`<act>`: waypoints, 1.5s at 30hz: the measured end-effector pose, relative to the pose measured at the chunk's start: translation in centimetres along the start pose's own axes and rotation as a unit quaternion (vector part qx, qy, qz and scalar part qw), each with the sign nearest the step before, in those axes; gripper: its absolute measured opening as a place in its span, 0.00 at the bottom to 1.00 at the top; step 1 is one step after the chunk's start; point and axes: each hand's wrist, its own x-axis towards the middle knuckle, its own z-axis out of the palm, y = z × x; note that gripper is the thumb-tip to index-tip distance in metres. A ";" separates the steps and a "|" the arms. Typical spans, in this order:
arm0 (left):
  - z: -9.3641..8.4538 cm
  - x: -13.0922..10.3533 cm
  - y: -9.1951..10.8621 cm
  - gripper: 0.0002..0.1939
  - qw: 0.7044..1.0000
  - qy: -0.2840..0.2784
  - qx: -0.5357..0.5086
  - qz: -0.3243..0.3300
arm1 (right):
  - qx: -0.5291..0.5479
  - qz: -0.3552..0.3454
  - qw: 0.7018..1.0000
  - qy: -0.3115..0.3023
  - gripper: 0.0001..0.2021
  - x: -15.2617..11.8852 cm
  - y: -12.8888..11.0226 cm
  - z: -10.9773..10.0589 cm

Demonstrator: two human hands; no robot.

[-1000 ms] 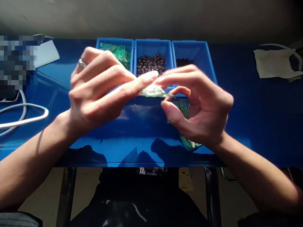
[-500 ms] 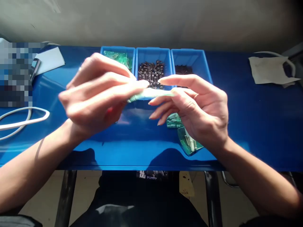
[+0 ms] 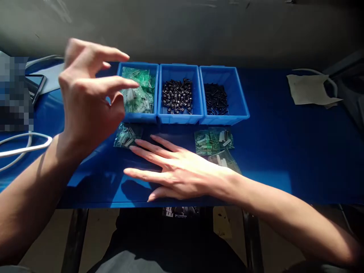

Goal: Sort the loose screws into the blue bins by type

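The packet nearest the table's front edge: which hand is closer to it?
Right. The right hand is spread just beside the packet; the left hand is raised farther off, near the leftmost blue bin.

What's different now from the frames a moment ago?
The hands have parted. The left hand moved left, its fingers apart near the left bin; the right hand moved left and toward the table's near edge, palm down, fingers splayed near a green packet. The packet held between them appears let go: neither hand visibly holds it. The three blue bins stay in their row.
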 end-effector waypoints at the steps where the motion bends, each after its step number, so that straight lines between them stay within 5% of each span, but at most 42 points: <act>1: -0.1 -0.1 0.3 0.21 1.000 -0.011 -0.007 0.014 | -0.016 -0.005 1.000 0.010 0.31 0.0 -0.1 0.0; 4: -0.3 -0.5 0.8 0.21 1.000 -0.030 0.001 0.005 | -0.073 -0.013 0.996 0.049 0.21 -0.1 0.1 -0.4; 7: -0.3 -0.9 1.2 0.19 0.999 -0.009 0.019 -0.031 | -0.113 -0.003 0.992 0.057 0.25 -0.3 0.3 -0.8; 13: -0.6 -0.5 2.0 0.18 0.997 -0.011 0.042 -0.057 | -0.130 -0.061 0.978 0.153 0.09 -0.1 0.2 -1.2; 19: -0.4 -0.3 2.0 0.19 0.995 -0.044 0.079 -0.040 | -0.115 -0.045 0.985 0.119 0.13 -0.4 0.3 -1.4; 27: 0.3 -0.7 2.0 0.18 0.994 -0.033 0.103 0.009 | -0.104 -0.037 0.979 0.172 0.09 -0.6 0.0 -1.4; 34: 0.4 -1.1 3.1 0.22 0.994 -0.046 0.087 0.044 | -0.014 0.089 0.959 0.267 0.07 -1.1 1.8 -2.5; 39: 0.4 -1.2 2.8 0.20 0.994 -0.042 0.095 0.033 | 0.047 0.157 0.947 0.276 0.10 -1.5 2.3 -2.9; 45: 0.4 -1.4 2.8 0.26 0.993 -0.064 0.098 0.016 | 0.233 0.240 0.876 0.348 0.15 -1.4 1.6 -4.0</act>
